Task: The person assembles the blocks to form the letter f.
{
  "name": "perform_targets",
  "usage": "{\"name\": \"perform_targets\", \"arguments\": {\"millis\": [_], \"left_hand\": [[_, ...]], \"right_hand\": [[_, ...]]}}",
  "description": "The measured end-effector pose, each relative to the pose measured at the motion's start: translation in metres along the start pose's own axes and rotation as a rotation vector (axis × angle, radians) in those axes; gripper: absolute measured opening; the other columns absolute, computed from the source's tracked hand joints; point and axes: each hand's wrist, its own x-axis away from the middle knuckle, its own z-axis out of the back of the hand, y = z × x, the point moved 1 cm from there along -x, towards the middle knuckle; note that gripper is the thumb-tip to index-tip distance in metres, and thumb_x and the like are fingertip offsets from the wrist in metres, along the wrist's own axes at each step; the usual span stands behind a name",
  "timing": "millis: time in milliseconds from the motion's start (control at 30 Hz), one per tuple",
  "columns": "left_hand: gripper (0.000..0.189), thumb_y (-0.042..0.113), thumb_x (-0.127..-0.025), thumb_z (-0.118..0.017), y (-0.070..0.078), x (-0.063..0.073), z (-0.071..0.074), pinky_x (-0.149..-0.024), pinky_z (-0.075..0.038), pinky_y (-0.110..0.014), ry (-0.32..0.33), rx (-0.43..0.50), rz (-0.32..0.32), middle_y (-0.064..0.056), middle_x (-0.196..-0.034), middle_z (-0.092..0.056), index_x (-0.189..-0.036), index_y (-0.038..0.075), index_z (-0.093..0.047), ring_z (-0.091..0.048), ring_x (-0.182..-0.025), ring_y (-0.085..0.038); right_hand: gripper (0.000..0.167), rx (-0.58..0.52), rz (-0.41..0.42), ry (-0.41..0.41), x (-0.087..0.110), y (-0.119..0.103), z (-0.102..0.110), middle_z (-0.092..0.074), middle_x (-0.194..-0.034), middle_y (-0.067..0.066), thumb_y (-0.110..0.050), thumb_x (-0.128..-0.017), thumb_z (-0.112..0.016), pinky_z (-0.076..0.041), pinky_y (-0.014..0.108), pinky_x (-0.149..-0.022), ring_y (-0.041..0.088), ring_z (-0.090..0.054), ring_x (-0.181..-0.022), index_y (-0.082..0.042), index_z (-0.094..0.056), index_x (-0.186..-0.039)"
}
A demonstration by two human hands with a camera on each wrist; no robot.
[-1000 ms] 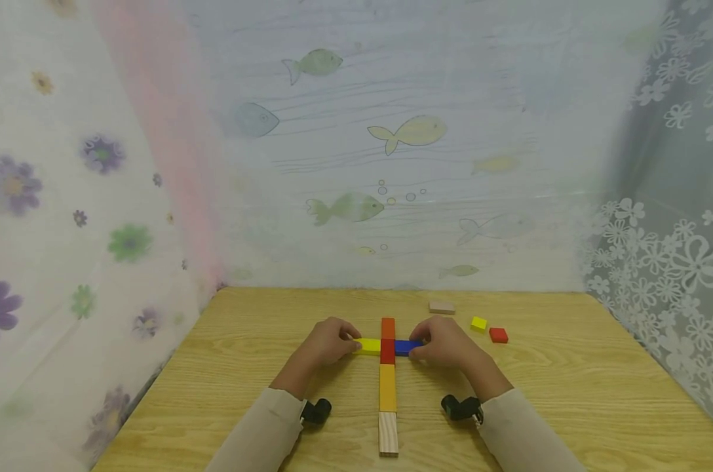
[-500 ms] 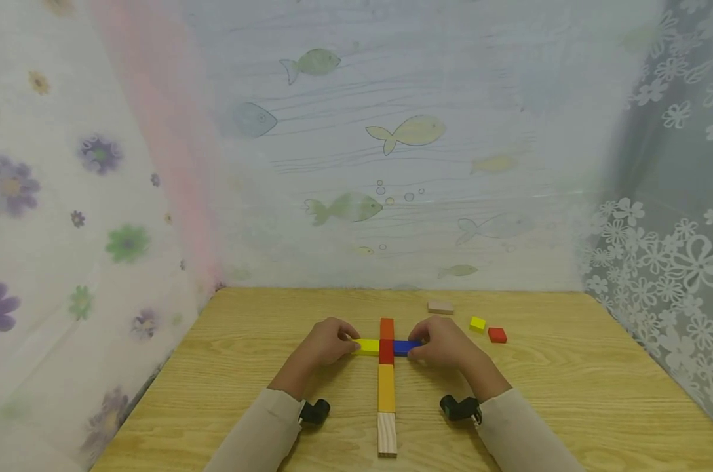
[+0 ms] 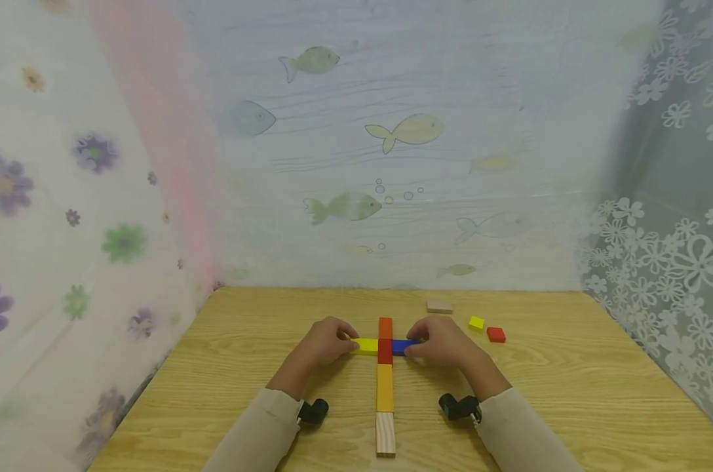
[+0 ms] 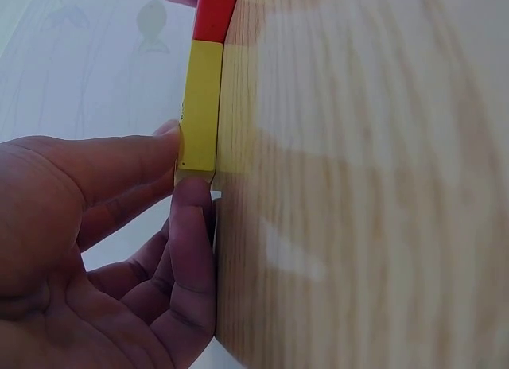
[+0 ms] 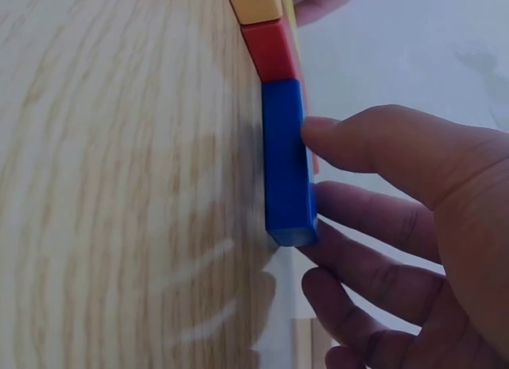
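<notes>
Moved since the earlier head view: hands and blocks alike, slightly leftward in the picture, with no clear shift against one another.

Item: yellow block (image 3: 368, 346), lying flat on the desk (image 3: 569, 373), long axis left to right, inner end touching the red block (image 3: 385, 352). Nearer hand: left hand (image 3: 328, 342), fingers clamped on the outer end. Block lies to the right of these fingers.

Item: blue block (image 3: 402, 347), mirror position, long axis likewise left to right, inner end against the red block's other side. Nearer hand: right hand (image 3: 442, 342), thumb and fingers pinching the outer part. Block lies to the left of these fingers.

Middle row, running away from the person: orange block (image 3: 386, 327) at the far end, red block next, then dark yellow block (image 3: 385, 388), then wooden block (image 3: 385, 434) nearest. Neither hand touches these last two.

Loose, beyond and to the right of the right hand: pale wooden piece (image 3: 439, 307), small yellow block (image 3: 476, 323), small red block (image 3: 496, 335), all set apart.
</notes>
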Motion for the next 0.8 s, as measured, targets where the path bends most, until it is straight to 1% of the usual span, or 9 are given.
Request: {"name": "perform_targets", "arguments": {"millis": [133,200,300,433,500,600,667,800], "left_hand": [[0.02,0.021,-0.094,-0.077,0.0,0.0,0.001,-0.072,-0.055,-0.033,-0.002,-0.004,-0.005,-0.005,-0.103,-0.072,-0.113,0.014,-0.079,-0.062,-0.085,-0.018],[0.02,0.021,-0.094,-0.077,0.0,0.0,0.001,-0.073,-0.055,-0.033,-0.002,-0.003,-0.003,-0.006,-0.103,-0.071,-0.113,0.014,-0.079,-0.062,-0.085,-0.018],[0.019,0.022,-0.094,-0.077,-0.001,0.0,0.001,-0.072,-0.055,-0.032,0.001,-0.006,0.0,-0.006,-0.103,-0.071,-0.112,0.015,-0.079,-0.062,-0.085,-0.018],[0.02,0.022,-0.095,-0.077,-0.001,0.0,0.002,-0.074,-0.055,-0.033,-0.004,-0.017,-0.014,-0.005,-0.104,-0.072,-0.113,0.015,-0.079,-0.063,-0.086,-0.018],[0.02,0.022,-0.095,-0.076,0.0,0.0,0.003,-0.075,-0.056,-0.034,-0.008,-0.013,-0.018,-0.005,-0.104,-0.072,-0.113,0.015,-0.079,-0.063,-0.087,-0.018],[0.019,0.022,-0.095,-0.076,0.001,0.001,0.003,-0.074,-0.055,-0.034,-0.009,-0.008,-0.017,-0.005,-0.103,-0.072,-0.113,0.015,-0.079,-0.063,-0.086,-0.018],[0.02,0.022,-0.095,-0.076,0.001,0.001,0.003,-0.074,-0.055,-0.034,-0.01,-0.009,-0.022,-0.005,-0.102,-0.072,-0.113,0.014,-0.079,-0.063,-0.085,-0.017],[0.02,0.023,-0.096,-0.076,-0.001,0.001,0.002,-0.075,-0.056,-0.034,-0.019,-0.006,-0.021,-0.004,-0.102,-0.072,-0.114,0.015,-0.078,-0.064,-0.084,-0.016]], "right_hand": [[0.025,-0.009,-0.015,0.005,-0.002,0.001,0.0,-0.074,-0.102,-0.006,-0.029,-0.088,-0.083,-0.056,0.042,-0.091,0.012,-0.065,-0.094,-0.015,-0.079,-0.108],[0.024,-0.005,-0.022,0.02,-0.005,0.003,0.0,-0.074,-0.102,-0.006,-0.03,-0.09,-0.081,-0.056,0.042,-0.092,0.013,-0.065,-0.095,-0.017,-0.079,-0.11],[0.024,0.003,-0.024,0.066,-0.007,0.006,0.002,-0.072,-0.102,-0.006,-0.03,-0.092,-0.078,-0.056,0.043,-0.091,0.016,-0.064,-0.095,-0.017,-0.079,-0.112],[0.027,0.002,0.002,0.142,-0.011,0.012,0.011,-0.073,-0.101,-0.002,-0.028,-0.093,-0.078,-0.055,0.047,-0.092,0.022,-0.064,-0.099,-0.013,-0.078,-0.115],[0.031,0.006,0.021,0.165,-0.014,0.015,0.017,-0.074,-0.102,0.001,-0.028,-0.093,-0.077,-0.055,0.049,-0.091,0.025,-0.065,-0.101,-0.01,-0.077,-0.118],[0.037,0.007,0.019,0.181,-0.018,0.02,0.025,-0.074,-0.104,0.004,-0.031,-0.094,-0.075,-0.056,0.049,-0.089,0.028,-0.067,-0.103,-0.008,-0.074,-0.123],[0.041,0.008,0.0,0.192,-0.02,0.022,0.03,-0.074,-0.106,0.005,-0.033,-0.095,-0.074,-0.056,0.047,-0.087,0.028,-0.067,-0.103,-0.008,-0.073,-0.127],[0.046,-0.026,-0.058,0.221,-0.021,0.027,0.041,-0.073,-0.111,0.01,-0.035,-0.096,-0.072,-0.056,0.047,-0.083,0.03,-0.067,-0.104,-0.007,-0.069,-0.133]]}}
